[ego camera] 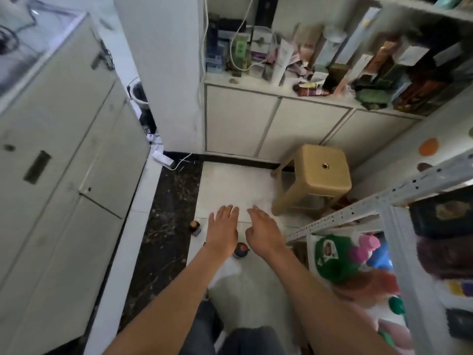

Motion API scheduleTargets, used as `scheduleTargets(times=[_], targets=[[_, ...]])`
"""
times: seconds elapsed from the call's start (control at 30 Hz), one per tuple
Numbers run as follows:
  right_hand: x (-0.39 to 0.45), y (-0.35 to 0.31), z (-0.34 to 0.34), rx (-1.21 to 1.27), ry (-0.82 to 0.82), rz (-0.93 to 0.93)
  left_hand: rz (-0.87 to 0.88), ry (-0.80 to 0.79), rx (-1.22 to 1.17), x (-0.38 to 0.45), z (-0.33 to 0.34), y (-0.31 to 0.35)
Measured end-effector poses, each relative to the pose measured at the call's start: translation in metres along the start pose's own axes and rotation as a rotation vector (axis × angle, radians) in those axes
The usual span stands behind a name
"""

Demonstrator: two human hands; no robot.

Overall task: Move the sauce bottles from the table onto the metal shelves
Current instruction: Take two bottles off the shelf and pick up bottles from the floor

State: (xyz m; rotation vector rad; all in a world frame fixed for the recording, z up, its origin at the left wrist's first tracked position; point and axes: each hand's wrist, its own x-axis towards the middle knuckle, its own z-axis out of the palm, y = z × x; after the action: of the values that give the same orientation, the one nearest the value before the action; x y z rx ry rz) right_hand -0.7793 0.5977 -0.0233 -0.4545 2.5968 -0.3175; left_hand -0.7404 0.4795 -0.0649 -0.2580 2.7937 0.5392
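Red-capped and dark-bodied, a sauce bottle (240, 250) stands low down on a white surface, showing in the gap between the two wrists. A second bottle (195, 227), with a brownish cap, stands just left of the left hand (222, 228); a sliver of something red peeks out at the left wrist's edge, too hidden to name. Both hands reach forward side by side, palms down. The left hand's fingers are straight and together, holding nothing. The right hand (263, 230) is likewise flat, fingers extended, thumb spread toward the left, and it holds nothing. To the right rises the metal shelf (358, 211), its white perforated rail running diagonally, with blurred green, pink and blue packages on the level below. Beyond the hands stands a tan plastic stool (316, 179) on the pale floor. Behind it are white cabinet doors (271, 124) under a cluttered ledge, and a grey cabinet (64, 149) fills the left.
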Motion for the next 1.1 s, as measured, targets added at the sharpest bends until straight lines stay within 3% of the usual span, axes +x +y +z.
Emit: scheduleTargets(times=[0.5,0.73,0.97,1.1], targets=[[0.097,0.063,0.091,0.041,-0.304,-0.075,-0.343,-0.249,-0.057,0.035,0.099,-0.008],[0.178,0.123,0.222,0.058,-0.318,0.018,-0.414,-0.299,-0.106,0.111,0.225,-0.039],[0.234,0.183,0.359,0.076,-0.383,0.122,-0.4,-0.355,-0.009,0.157,0.349,-0.119],[0.261,0.216,0.423,0.029,-0.407,0.136,-0.486,-0.354,-0.089,0.181,0.413,-0.163]])
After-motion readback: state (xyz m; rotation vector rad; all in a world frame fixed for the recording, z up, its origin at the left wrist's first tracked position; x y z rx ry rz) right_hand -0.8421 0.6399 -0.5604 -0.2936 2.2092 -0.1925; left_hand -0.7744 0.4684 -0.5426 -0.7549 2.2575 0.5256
